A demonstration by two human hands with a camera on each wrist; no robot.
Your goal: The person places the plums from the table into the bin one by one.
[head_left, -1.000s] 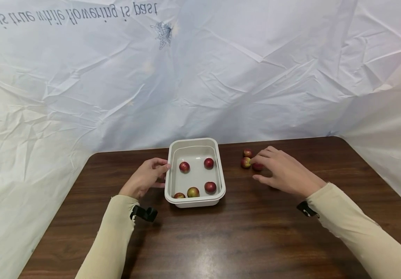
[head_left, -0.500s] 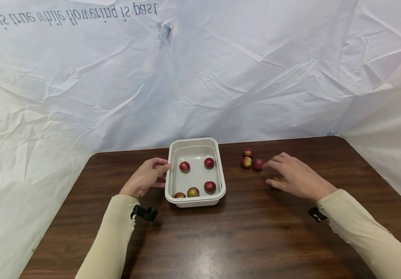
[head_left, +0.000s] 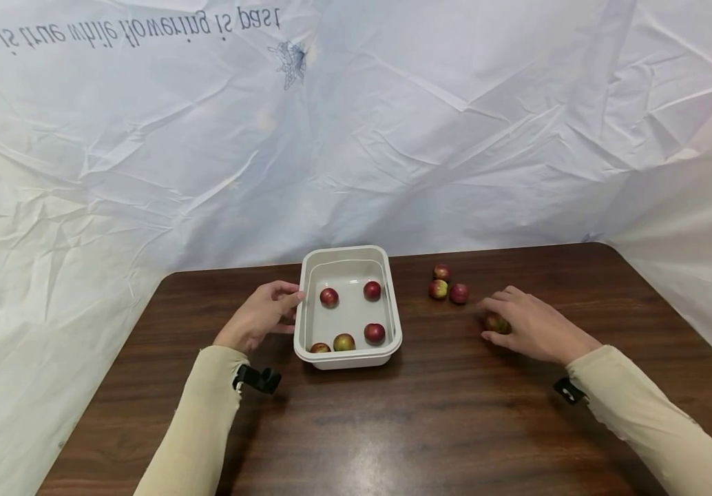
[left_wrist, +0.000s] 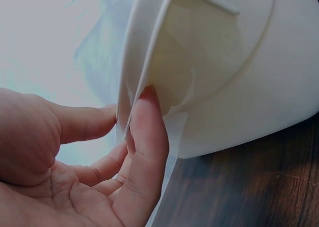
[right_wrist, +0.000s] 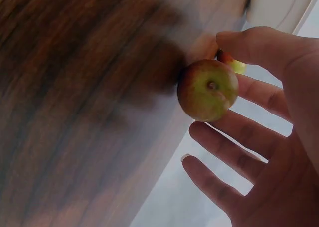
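My left hand [head_left: 259,318] pinches the left rim of a white plastic container [head_left: 394,303]. In the left wrist view its thumb and index finger [left_wrist: 149,137] lie on either side of the container's lip [left_wrist: 142,53]. Several small red and green apples, one of them a greenish apple [head_left: 343,342], lie inside the container. On the right, my right hand [head_left: 532,324] reaches round a red-green apple [head_left: 496,322] on the table. The right wrist view has that apple [right_wrist: 208,90] between thumb and spread, nearly straight fingers, with the thumb [right_wrist: 254,45] seemingly apart from it.
Beyond my right hand three more apples sit close together: a back apple [head_left: 441,273], a yellow-red apple [head_left: 438,289] and a dark red apple [head_left: 458,294]. The dark wooden table [head_left: 430,420] ends at a white hanging cloth [head_left: 356,138] behind it.
My right hand has moved right and nearer to me, away from the three grouped apples, to a separate apple now visible between its fingers. My left hand stays on the container.
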